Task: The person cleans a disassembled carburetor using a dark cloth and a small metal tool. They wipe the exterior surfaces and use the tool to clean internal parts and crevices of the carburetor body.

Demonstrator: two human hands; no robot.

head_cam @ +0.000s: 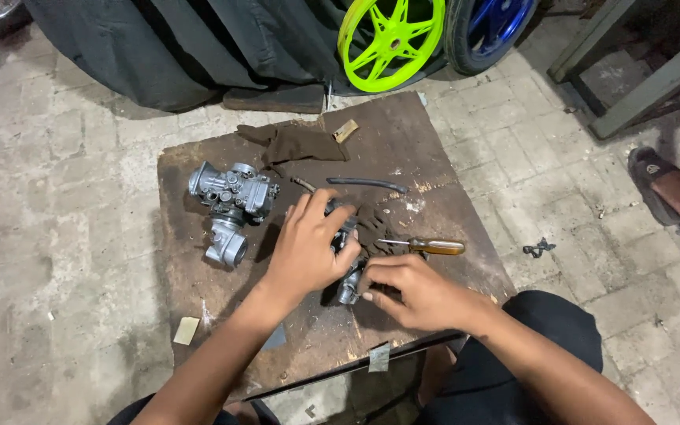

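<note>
Carburettor part (349, 271), dark and metal, lay near the middle of the worn brown board (434, 169) on the paved floor, mostly covered by the person's two hands. Over it the left hand (308, 248) was curled, fingers wrapped round its upper body in a firm hold. At its lower end the right hand (415, 293) was closed, fingertips pinched against the small silvery end that poked out between the hands. Just right of the part, on the board, a screwdriver (426, 245) with an amber handle lay with its shaft pointing toward the hands. Left of the part, apart from it, sat a second, silver carburettor (230, 206). Beyond the part, toward the far edge of the board, lay a short black hose (367, 184) and a crumpled brown glove (297, 143). Past the board's far edge leaned a lime-green wheel (391, 39) beside a blue one (493, 27). Off the board to the right, someone's sandalled foot (670, 193) rested on the paving.
</note>
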